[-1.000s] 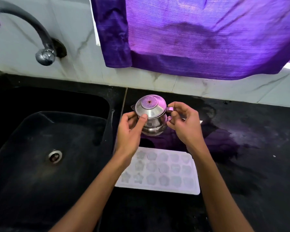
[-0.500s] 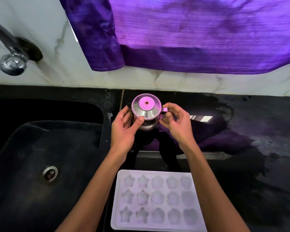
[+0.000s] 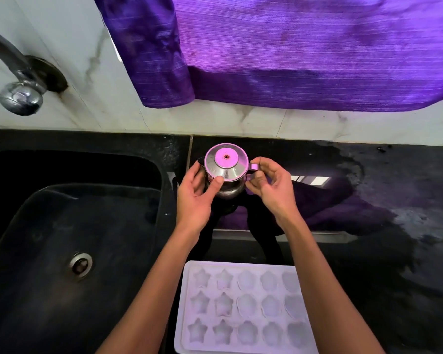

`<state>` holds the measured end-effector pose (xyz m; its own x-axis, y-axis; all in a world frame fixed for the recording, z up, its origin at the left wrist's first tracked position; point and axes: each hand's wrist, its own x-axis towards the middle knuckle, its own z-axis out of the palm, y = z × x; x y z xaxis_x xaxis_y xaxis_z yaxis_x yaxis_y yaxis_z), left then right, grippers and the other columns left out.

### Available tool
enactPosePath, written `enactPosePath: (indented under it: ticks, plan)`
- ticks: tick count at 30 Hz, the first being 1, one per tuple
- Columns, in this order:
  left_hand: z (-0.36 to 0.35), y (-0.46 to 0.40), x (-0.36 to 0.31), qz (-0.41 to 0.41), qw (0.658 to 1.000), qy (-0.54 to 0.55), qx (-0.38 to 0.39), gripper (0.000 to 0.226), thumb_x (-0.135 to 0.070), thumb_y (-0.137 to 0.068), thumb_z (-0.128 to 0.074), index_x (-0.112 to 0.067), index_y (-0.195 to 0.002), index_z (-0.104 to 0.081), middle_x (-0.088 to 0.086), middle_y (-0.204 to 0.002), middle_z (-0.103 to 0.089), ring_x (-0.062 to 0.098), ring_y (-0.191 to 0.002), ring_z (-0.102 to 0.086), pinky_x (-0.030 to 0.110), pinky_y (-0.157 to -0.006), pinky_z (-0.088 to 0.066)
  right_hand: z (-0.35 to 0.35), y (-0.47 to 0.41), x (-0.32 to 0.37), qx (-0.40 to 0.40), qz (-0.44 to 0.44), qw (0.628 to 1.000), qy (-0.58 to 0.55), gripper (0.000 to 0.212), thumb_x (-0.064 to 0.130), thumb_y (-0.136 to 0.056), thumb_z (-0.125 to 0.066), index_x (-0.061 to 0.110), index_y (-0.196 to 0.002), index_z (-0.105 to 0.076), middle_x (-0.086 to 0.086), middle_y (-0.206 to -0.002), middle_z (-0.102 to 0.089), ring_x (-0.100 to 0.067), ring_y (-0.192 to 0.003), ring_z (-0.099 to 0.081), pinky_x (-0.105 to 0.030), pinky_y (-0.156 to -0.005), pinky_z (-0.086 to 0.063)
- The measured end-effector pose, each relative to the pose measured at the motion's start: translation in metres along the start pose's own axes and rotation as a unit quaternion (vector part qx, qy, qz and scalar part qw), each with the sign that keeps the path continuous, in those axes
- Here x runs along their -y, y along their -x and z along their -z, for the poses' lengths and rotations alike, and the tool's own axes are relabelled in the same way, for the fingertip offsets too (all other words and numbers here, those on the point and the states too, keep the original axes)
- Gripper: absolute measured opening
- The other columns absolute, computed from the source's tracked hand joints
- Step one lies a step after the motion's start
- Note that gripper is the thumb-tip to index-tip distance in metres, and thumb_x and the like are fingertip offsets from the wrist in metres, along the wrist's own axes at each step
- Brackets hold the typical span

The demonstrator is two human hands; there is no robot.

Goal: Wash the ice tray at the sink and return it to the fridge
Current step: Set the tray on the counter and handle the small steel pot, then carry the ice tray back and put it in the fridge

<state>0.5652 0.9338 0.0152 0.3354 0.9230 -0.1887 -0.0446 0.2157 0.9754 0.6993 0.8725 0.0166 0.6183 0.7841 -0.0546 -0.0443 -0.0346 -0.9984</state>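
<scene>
Both hands are clamped on the small lidded steel pot (image 3: 225, 172), left hand (image 3: 197, 198) round its body, right hand (image 3: 269, 187) pinching its handle, now carried farther back from the untouched white plastic star-moulded ice tray (image 3: 243, 307); washing seems not yet begun

Near edge of the ice tray (image 3: 243, 305) cut off by the bottom of the picture, its right-hand cells hidden under the right forearm, tap (image 3: 16, 80) spout cut at the left edge, steel pot (image 3: 225, 172) body partly covered by both hands, contents unseen, purple cloth (image 3: 304, 52) running off the top.
</scene>
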Motion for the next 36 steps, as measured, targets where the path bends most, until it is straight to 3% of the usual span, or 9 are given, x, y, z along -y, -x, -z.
enactPosePath:
  ticks: [5, 7, 9, 15, 20, 24, 26, 31, 36]
  plan:
    - [0.009, 0.003, 0.0, -0.011, 0.999, -0.049, 0.004, 0.062, -0.009, -0.086, -0.064, -0.005, -0.141, -0.036, 0.013, -0.14, -0.049, 0.014, -0.125, -0.049, 0.011, -0.092, -0.044, 0.009, 0.003, 0.0, -0.004, 0.007, 0.997, 0.075, 0.026, -0.001, -0.093, -0.051, 0.019, -0.107, -0.061, 0.004, -0.101, -0.064, -0.016, -0.095, -0.064, -0.028, -0.084, -0.056]
    - [0.018, 0.011, 0.0, -0.013, 0.997, -0.077, -0.012, 0.056, -0.007, -0.089, -0.06, -0.003, -0.14, -0.037, 0.017, -0.138, -0.049, 0.013, -0.119, -0.05, 0.006, -0.084, -0.045, 0.019, 0.012, -0.001, -0.019, 0.021, 0.991, 0.131, 0.034, -0.001, -0.09, -0.055, 0.017, -0.119, -0.058, 0.004, -0.113, -0.062, -0.013, -0.108, -0.06, -0.024, -0.089, -0.052]
    - [0.035, 0.029, -0.001, -0.025, 0.994, -0.107, -0.022, 0.05, -0.005, -0.09, -0.058, -0.001, -0.137, -0.041, 0.017, -0.134, -0.051, 0.014, -0.113, -0.052, 0.002, -0.077, -0.045, 0.034, 0.034, 0.002, -0.036, 0.022, 0.985, 0.165, 0.036, -0.001, -0.089, -0.057, 0.012, -0.122, -0.057, 0.0, -0.117, -0.061, -0.008, -0.105, -0.058, -0.015, -0.087, -0.049]
    - [0.091, 0.11, 0.011, -0.035, 0.978, -0.207, 0.007, 0.039, -0.006, -0.09, -0.059, -0.005, -0.128, -0.053, 0.004, -0.118, -0.059, 0.007, -0.099, -0.057, 0.0, -0.071, -0.043, 0.098, 0.13, 0.001, -0.06, -0.033, 0.973, 0.219, 0.025, 0.001, -0.089, -0.058, 0.013, -0.11, -0.064, 0.001, -0.104, -0.066, -0.01, -0.089, -0.061, -0.008, -0.069, -0.048]
    - [0.115, 0.153, 0.032, -0.003, 0.975, -0.22, 0.039, 0.037, -0.002, -0.089, -0.058, -0.005, -0.125, -0.056, 0.006, -0.121, -0.061, 0.012, -0.107, -0.057, 0.017, -0.086, -0.041, 0.128, 0.185, -0.013, -0.115, -0.084, 0.963, 0.231, 0.028, -0.001, -0.089, -0.058, 0.006, -0.116, -0.062, -0.006, -0.108, -0.064, -0.017, -0.094, -0.06, -0.028, -0.081, -0.052]
    - [0.119, 0.165, 0.039, 0.044, 0.983, -0.176, 0.035, 0.036, 0.004, -0.088, -0.057, -0.004, -0.123, -0.056, 0.009, -0.114, -0.064, 0.018, -0.105, -0.061, 0.028, -0.089, -0.046, 0.129, 0.208, -0.026, -0.089, -0.135, 0.961, 0.223, 0.031, 0.004, -0.089, -0.059, 0.005, -0.121, -0.058, -0.008, -0.101, -0.064, -0.025, -0.096, -0.062, -0.044, -0.088, -0.053]
    - [0.119, 0.167, 0.04, 0.076, 0.986, -0.145, 0.039, 0.036, 0.006, -0.089, -0.055, -0.001, -0.124, -0.054, 0.01, -0.11, -0.065, 0.018, -0.098, -0.063, 0.031, -0.084, -0.05, 0.125, 0.215, -0.028, -0.075, -0.141, 0.96, 0.232, 0.03, 0.007, -0.09, -0.059, 0.009, -0.12, -0.059, -0.005, -0.097, -0.066, -0.023, -0.094, -0.063, -0.047, -0.089, -0.053]
    - [0.119, 0.169, 0.044, 0.135, 0.98, -0.137, 0.061, 0.03, 0.001, -0.091, -0.055, -0.004, -0.121, -0.056, 0.009, -0.108, -0.065, 0.016, -0.089, -0.064, 0.024, -0.063, -0.053, 0.118, 0.221, -0.024, -0.058, -0.186, 0.963, 0.184, 0.028, 0.008, -0.095, -0.051, 0.004, -0.122, -0.055, -0.006, -0.09, -0.062, -0.015, -0.077, -0.061, -0.023, -0.056, -0.057]
    - [0.116, 0.17, 0.044, 0.173, 0.979, -0.099, 0.049, 0.025, 0.004, -0.092, -0.052, -0.003, -0.115, -0.058, 0.011, -0.105, -0.064, 0.017, -0.087, -0.063, 0.02, -0.054, -0.056, 0.116, 0.218, -0.026, -0.058, -0.229, 0.961, 0.145, 0.029, 0.007, -0.098, -0.045, 0.001, -0.125, -0.053, -0.005, -0.088, -0.06, -0.015, -0.076, -0.059, -0.019, -0.049, -0.054]
